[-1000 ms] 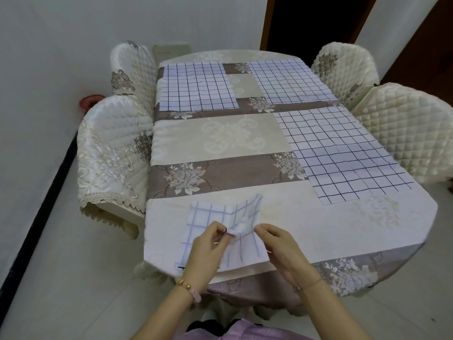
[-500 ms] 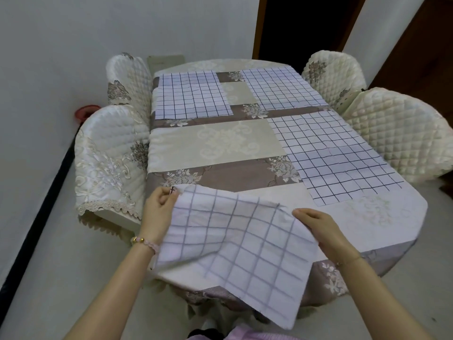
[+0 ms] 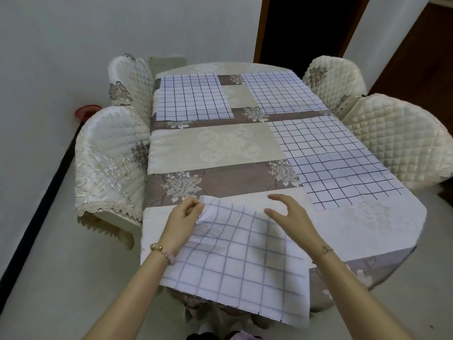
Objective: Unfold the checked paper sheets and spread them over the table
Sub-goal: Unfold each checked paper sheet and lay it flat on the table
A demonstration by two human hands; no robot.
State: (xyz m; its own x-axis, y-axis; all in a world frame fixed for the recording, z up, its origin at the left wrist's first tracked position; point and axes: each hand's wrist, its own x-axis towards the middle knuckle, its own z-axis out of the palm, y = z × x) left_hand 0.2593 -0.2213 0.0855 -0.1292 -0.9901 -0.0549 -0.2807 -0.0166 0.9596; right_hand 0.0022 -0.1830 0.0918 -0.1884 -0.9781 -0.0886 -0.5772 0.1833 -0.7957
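A white checked paper sheet [image 3: 240, 261] lies partly opened at the near end of the table [image 3: 215, 146], its lower edge hanging over the table's front. My left hand [image 3: 182, 218] pinches the sheet's far left corner. My right hand [image 3: 291, 217] hovers over the sheet's far right part with fingers loosely spread, holding nothing. Three more checked sheets lie flat: one at the far left [image 3: 192, 98], one at the far right [image 3: 279, 92], and a larger one along the right side [image 3: 335, 160].
Four quilted cream chairs surround the table: two on the left [image 3: 107, 163], [image 3: 130, 82], two on the right [image 3: 402, 138], [image 3: 333, 77]. A dark doorway [image 3: 306, 25] is behind the table. A red object [image 3: 87, 111] sits on the floor by the left wall.
The small folded sheet was opened out wide and then lowered onto the near end of the table. My right hand has released its edge; the left keeps its corner.
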